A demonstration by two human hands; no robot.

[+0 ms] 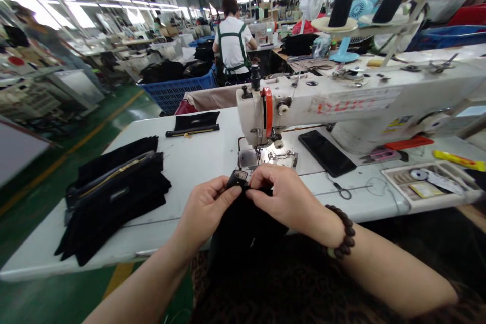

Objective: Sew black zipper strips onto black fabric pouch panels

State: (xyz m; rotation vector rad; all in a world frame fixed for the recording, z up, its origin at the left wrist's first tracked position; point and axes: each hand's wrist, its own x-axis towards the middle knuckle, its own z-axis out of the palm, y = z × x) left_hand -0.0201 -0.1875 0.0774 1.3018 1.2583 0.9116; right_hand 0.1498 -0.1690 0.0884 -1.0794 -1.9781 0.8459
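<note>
One long worktop (186, 162) carries one sewing machine (304, 104). Left of the machine lies one stack of black pieces (125, 207), its layers too merged to count and a gold zip showing; whether these are finished or waiting I cannot tell. One more black piece (237, 220) is just in front of the machine, on the person's side, its upper corner folded and not under the stitching head (261, 124), so I judge it partway through handling, with any seams done or left unreadable. One flat black pouch (195, 122) with a gold pull lies alone to the machine's left. One tray (433, 204) sits in front of the machine's right end. Two hands are at work before the machine: the left grip (208, 202) pinches the folded corner, the right grip (283, 195) narrowly pinches the edge beside it. Right of the stitching head rest one phone (326, 152) and, smaller, one pair of pink-handled snips (381, 156)
</note>
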